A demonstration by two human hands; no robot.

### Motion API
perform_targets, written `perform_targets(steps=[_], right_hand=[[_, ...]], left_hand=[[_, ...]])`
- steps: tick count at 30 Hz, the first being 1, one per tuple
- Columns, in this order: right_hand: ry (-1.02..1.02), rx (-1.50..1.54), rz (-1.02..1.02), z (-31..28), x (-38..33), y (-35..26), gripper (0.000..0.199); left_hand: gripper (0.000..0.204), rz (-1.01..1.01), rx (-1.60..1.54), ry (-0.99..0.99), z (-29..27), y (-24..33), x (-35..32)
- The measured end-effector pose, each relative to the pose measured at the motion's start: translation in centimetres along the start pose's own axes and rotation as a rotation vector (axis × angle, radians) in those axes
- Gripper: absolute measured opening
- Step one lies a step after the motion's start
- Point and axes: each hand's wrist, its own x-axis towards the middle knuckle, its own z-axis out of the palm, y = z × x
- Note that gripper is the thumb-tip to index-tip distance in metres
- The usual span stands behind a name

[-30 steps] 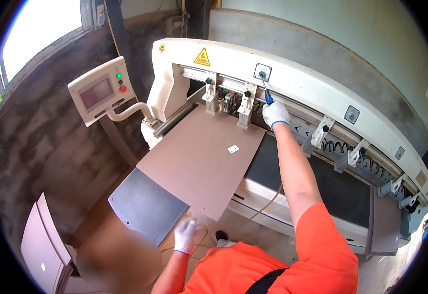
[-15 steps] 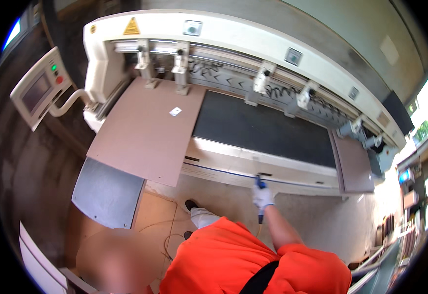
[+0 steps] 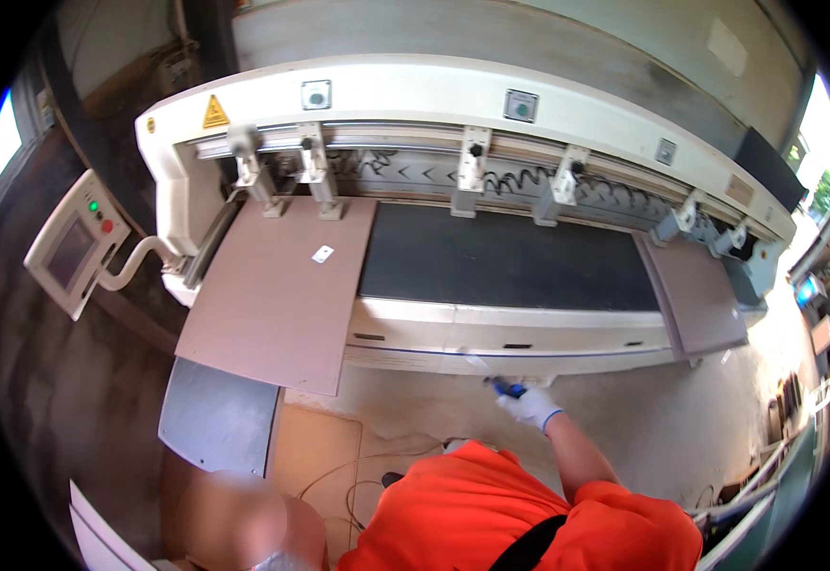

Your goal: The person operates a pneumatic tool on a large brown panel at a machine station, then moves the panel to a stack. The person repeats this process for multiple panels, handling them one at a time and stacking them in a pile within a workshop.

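My right hand (image 3: 529, 406), in a white glove, is closed around a blue-and-black air gun (image 3: 507, 386). The gun points up and left at the front of a long white machine (image 3: 415, 335), apart from it. Its tip is smeared by motion. On the machine's left end lies a pinkish-brown panel (image 3: 272, 285) with a small white label (image 3: 322, 254) on top. I cannot make out my left hand; a blurred patch and a skin-coloured shape cover the lower left.
Metal clamps (image 3: 472, 176) line the rail above the dark bed (image 3: 500, 257). More brown panels (image 3: 695, 290) lie at its right end. A control panel (image 3: 77, 243) stands left. A grey side table (image 3: 220, 414) juts below the left panel. A thin hose (image 3: 353, 495) loops on the floor.
The air gun has swung from pointing up to pointing left, and my right hand sits a little lower and further right. The view has shifted, so the machine appears lower.
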Motion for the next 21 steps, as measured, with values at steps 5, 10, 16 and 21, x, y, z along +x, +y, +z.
perform_targets(steps=[5, 10, 16, 21], right_hand=[[-0.069, -0.079, -0.070, 0.7, 6.0, -2.8, 0.052], [-0.070, 0.073, -0.052, -2.2, 12.8, -3.3, 0.044], [0.011, -0.015, -0.309, -5.8, 22.3, -12.8, 0.048], [-0.324, 0.156, -0.335, -3.0, 26.4, -16.3, 0.038]], left_hand=[[0.019, -1.217, 1.292, -0.396, -1.2, -1.2, -6.2], [0.027, -2.155, 1.428, 0.457, 6.2, 3.7, -27.4], [0.037, -2.401, 1.505, 1.582, 27.3, 13.3, -44.9], [0.042, -1.706, 1.550, 2.782, 39.7, 17.0, -51.4]])
